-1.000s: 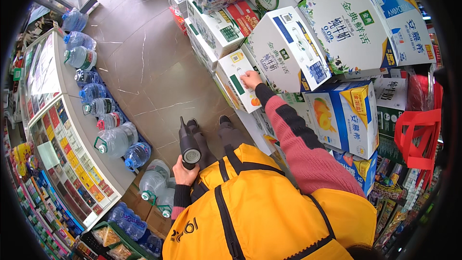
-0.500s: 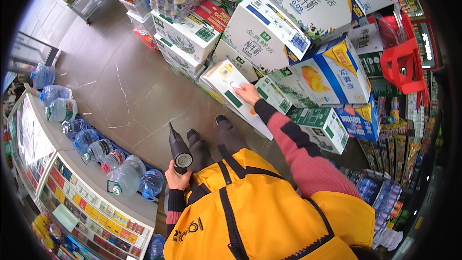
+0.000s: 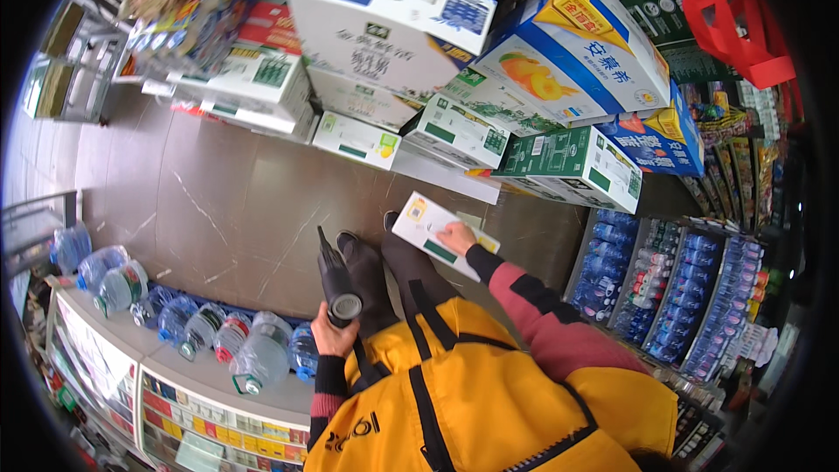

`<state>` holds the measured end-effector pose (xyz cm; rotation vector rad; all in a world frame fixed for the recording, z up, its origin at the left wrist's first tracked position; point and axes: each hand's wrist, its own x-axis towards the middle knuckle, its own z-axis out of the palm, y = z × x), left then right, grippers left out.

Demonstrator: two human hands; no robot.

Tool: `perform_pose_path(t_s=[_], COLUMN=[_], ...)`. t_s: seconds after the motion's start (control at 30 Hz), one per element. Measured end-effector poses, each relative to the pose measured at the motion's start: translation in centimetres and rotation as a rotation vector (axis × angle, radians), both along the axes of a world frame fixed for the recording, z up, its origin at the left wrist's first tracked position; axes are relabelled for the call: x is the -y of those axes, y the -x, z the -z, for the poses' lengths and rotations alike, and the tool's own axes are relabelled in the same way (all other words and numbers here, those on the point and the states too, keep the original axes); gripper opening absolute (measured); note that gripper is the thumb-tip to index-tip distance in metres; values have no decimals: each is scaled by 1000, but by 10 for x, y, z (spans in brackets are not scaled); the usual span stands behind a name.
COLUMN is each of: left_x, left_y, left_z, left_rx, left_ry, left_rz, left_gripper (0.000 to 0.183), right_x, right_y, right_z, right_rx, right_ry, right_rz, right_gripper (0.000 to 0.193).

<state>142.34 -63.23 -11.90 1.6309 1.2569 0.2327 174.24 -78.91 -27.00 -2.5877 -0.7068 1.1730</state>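
My left hand (image 3: 334, 337) is closed round a black handheld vacuum (image 3: 334, 273), whose narrow nozzle points away from me and whose round end faces up. A white carton (image 3: 419, 225) with a green band and a small yellow-orange square on top hangs from my right hand (image 3: 456, 238). The fingers are hooked at the slot in its top, and the carton is just in front of my legs, apart from the stack. Nearest to it at the far side are a low white-green carton (image 3: 459, 131) and a green-and-white carton (image 3: 572, 166).
Large milk cartons (image 3: 384, 52) are stacked ahead, with a blue-and-white carton (image 3: 559, 61) and a red bag (image 3: 730, 22) at the right. Water jugs (image 3: 262, 354) line the glass counter (image 3: 210, 402) at left. Bottle packs (image 3: 686, 297) stand at right; tiled floor (image 3: 236, 210) lies between.
My right hand has drawn the white carton away from the stack, closer to my legs. My view has turned and shifted. The left hand keeps the vacuum in nearly the same place.
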Motion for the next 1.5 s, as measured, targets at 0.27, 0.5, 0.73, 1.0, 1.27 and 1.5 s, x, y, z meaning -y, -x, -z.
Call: perform_pose_path(t_s=[0.27,0.5,0.73,1.0,1.27,1.5], left_x=[38,42,44,63,79,92], left_y=[-31,-22,-5,16,38,66], left_z=[33,80,115,136,123,124], left_rx=[-251,-406,-431,-395,-401,-463], left_ry=[136,166,216,253,217,265], left_rz=[276,568,508,354,356,242], left_gripper=[37,48,48,41,45,45], right_x=[79,93,77,75,68,59], right_y=[8,-14,-24,-55,-42,-28], right_z=[157,236,287,286,283,271], right_rx=[-97,-91,-122,-46,-88,-95], right_ry=[278,148,162,231,396,344], right_rz=[172,238,189,83,-121,-57], right_gripper=[40,29,27,29,48,44])
